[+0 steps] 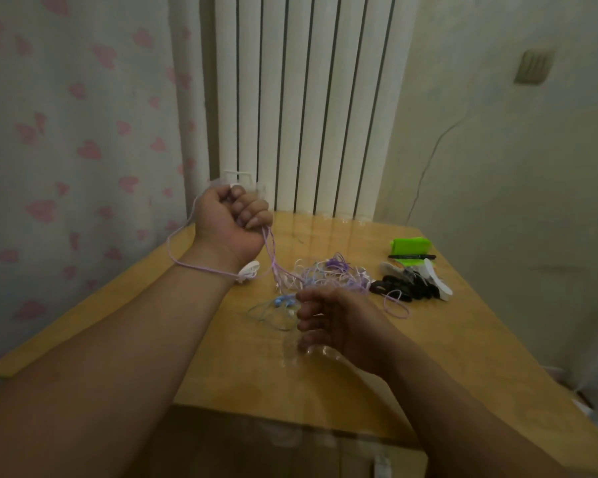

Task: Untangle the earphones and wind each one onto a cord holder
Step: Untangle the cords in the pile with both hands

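Glossy wooden surface (pixel 446 346) sits in a room corner, w/ a white column radiator (pixel 311 98) behind it. A curtain w/ pink hearts (pixel 66 132) hangs at left. At right is a plain wall w/ a socket plate (pixel 534 67) and a thin wire (pixel 428 160) running down it.

L hand (pixel 232 219) is raised in a fist, fingers curled tight round lilac earphone cords (pixel 268 250). One strand loops over the wrist, and a white bit, prob. a cord holder (pixel 237 174), pokes out above the knuckles.

R hand (pixel 328 322) is low over the surface, fingers loosely bent and blurred; can't tell if it has hold of anything.

The earphone tangle (pixel 325 274) lies mid-surface just beyond the R hand, w/ blue earbuds (pixel 283 300) at its near-left edge. Black cord holders (pixel 404 288) are piled to the right, and behind them lie a black marker (pixel 411 257) and a green item (pixel 411 246).
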